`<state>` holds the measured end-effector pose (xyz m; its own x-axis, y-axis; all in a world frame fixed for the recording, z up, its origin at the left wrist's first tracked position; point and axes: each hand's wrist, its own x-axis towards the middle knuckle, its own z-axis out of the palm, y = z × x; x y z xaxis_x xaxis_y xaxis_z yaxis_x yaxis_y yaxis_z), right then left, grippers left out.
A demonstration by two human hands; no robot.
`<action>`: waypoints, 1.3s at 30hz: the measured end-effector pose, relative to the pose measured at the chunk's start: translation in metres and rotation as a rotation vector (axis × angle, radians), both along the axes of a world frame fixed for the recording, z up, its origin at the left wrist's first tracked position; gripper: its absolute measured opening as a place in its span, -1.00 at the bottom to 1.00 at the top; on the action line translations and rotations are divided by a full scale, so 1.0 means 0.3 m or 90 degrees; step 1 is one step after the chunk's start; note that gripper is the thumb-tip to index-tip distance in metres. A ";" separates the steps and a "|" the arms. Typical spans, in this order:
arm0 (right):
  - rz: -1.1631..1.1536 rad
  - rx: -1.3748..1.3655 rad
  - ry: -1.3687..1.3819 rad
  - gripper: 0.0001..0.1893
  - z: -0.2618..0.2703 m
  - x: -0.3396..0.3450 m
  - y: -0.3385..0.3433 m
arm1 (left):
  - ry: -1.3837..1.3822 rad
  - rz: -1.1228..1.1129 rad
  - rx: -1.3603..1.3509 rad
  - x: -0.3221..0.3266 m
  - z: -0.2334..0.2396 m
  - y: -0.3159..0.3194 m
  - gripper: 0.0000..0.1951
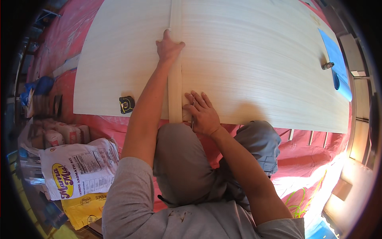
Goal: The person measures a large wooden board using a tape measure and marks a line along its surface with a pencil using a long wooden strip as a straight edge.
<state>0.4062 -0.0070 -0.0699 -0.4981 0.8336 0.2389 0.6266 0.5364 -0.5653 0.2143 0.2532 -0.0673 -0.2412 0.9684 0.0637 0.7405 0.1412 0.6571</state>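
A large pale wood-grain panel (253, 68) lies before me, and a narrow wooden strip (175, 98) runs across it away from my knees. My left hand (170, 46) is stretched far along the strip, fingers spread, pressing at its left edge. Close to the panel's near edge, my right hand (204, 113) rests just right of the strip, with a thin pencil-like tool (193, 109) held between its fingers. A black and yellow tape measure (127, 104) lies on the panel, left of my left forearm.
At the panel's right are a blue sheet with a rolled end (335, 59) and a small dark cylindrical object (328, 66). Red sheeting (301, 158) covers the floor. White rice sack (80, 167) and yellow sack (83, 209) lie at lower left; a green cord (298, 206) lies lower right.
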 end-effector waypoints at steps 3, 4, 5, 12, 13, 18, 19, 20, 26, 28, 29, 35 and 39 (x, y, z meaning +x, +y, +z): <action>0.002 0.004 0.001 -0.44 -0.003 -0.002 0.000 | 0.023 -0.006 0.017 0.006 -0.009 0.000 0.00; 0.002 0.006 -0.005 -0.44 -0.005 -0.003 0.000 | 0.029 -0.008 0.022 0.009 -0.011 0.000 0.00; 0.001 0.008 -0.011 -0.43 -0.008 -0.003 0.002 | 0.037 -0.013 0.022 0.013 -0.012 0.004 0.00; -0.008 0.018 -0.016 -0.49 -0.017 -0.007 0.000 | 0.067 -0.046 0.024 0.043 -0.015 0.012 -0.02; -0.008 0.019 -0.019 -0.49 -0.018 -0.006 0.000 | 0.072 -0.048 0.026 0.049 -0.014 0.012 -0.02; -0.009 0.012 -0.004 -0.52 -0.017 -0.006 0.001 | 0.067 -0.054 0.019 0.054 -0.008 0.012 -0.03; -0.008 0.019 -0.019 -0.52 -0.019 -0.005 0.002 | 0.060 -0.057 0.019 0.056 -0.007 0.011 -0.03; -0.007 0.026 -0.032 -0.51 -0.022 -0.005 0.004 | 0.065 -0.055 0.018 0.056 -0.007 0.011 -0.03; -0.010 0.035 -0.038 -0.62 -0.008 -0.013 0.004 | 0.077 -0.045 0.033 0.051 -0.013 0.013 -0.03; -0.011 0.030 -0.028 -0.62 -0.005 -0.012 0.004 | 0.066 -0.052 0.017 0.056 -0.003 0.008 -0.03; -0.007 0.026 -0.031 -0.58 -0.009 -0.009 0.005 | 0.064 -0.052 0.013 0.057 0.001 0.007 -0.02; -0.003 0.030 -0.055 -0.52 -0.023 -0.009 0.004 | 0.063 -0.044 0.009 0.058 0.008 0.005 -0.03; -0.004 0.038 -0.070 -0.52 -0.023 -0.008 0.003 | 0.060 -0.046 -0.007 0.054 0.007 0.009 -0.02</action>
